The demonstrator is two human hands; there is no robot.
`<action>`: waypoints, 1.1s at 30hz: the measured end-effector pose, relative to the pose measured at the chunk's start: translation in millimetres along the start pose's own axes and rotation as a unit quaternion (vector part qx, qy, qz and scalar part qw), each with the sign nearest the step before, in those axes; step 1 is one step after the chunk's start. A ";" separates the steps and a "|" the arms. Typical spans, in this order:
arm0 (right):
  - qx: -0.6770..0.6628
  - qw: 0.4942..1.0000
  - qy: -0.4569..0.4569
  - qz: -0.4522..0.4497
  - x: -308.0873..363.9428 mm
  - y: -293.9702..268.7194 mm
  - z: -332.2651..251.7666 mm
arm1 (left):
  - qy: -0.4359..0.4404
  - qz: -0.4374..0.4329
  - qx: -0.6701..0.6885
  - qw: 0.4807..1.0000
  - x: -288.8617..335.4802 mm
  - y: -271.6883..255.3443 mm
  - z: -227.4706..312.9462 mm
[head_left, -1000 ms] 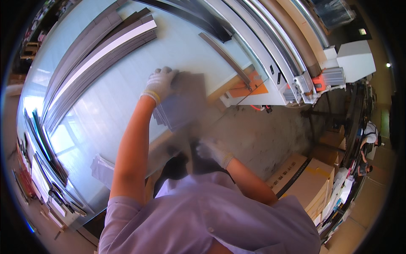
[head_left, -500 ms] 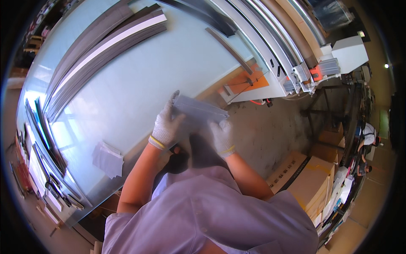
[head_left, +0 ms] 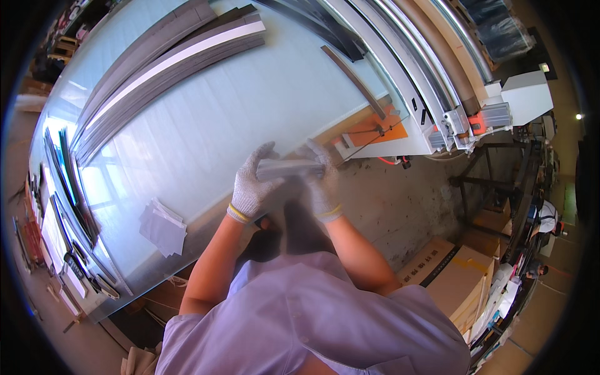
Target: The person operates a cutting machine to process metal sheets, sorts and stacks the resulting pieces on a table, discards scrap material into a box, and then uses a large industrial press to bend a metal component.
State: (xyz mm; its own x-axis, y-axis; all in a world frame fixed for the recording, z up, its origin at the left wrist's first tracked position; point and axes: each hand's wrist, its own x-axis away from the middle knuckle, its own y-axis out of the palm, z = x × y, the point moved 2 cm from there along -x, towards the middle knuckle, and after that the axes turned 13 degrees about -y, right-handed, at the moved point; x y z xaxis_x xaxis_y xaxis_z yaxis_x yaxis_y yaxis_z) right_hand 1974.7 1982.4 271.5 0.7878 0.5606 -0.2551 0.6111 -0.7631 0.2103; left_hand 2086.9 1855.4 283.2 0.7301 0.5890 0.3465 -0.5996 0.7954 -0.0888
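Observation:
A stack of thin grey sheets [head_left: 289, 169] is held up in front of me, its edge turned toward me, with motion smearing its right end. My left hand [head_left: 253, 181], in a pale knitted glove with a yellow cuff band, grips the left end with the thumb below and the fingers above. At the other end my right hand [head_left: 324, 184], gloved alike and blurred, closes round the stack. Below and to the left, several loose grey sheets [head_left: 162, 228] lie overlapped on the glass-topped table [head_left: 206, 125].
Long dark grey strips [head_left: 169, 81] lie along the table's far left, and one narrow strip [head_left: 354, 81] lies near the roller machine [head_left: 431, 75]. On the right, a cardboard box [head_left: 447, 275] stands on the floor. Two people [head_left: 547, 219] are far off at the right.
The stack has tipped from showing its broad face to showing its edge. My right hand has risen, its fingers now reaching higher round the right end. The whole view has shifted slightly.

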 end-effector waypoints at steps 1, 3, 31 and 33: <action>-0.003 1.000 0.014 0.012 0.8 0.3 0.2 | 0.013 0.011 -0.005 1.000 0.2 0.6 -0.4; -0.010 0.998 0.044 0.034 3.0 2.0 -0.6 | 0.038 0.036 -0.014 0.999 0.4 1.3 -5.1; 0.094 0.983 0.102 -0.117 -32.2 -27.4 -3.3 | -0.119 0.000 0.003 0.993 -10.1 4.4 16.3; 0.019 0.986 0.164 -0.012 -27.9 -31.2 3.0 | -0.119 -0.022 0.138 0.983 -15.2 -12.9 -23.0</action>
State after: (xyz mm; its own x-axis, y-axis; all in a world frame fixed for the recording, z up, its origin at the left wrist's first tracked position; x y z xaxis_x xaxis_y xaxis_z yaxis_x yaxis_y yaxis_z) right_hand 1933.5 1989.6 269.2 0.7594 0.6478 0.0613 0.6314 -0.7564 0.1709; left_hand 2091.0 1839.5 257.6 0.6790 0.4794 0.5561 -0.6599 0.7304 0.1761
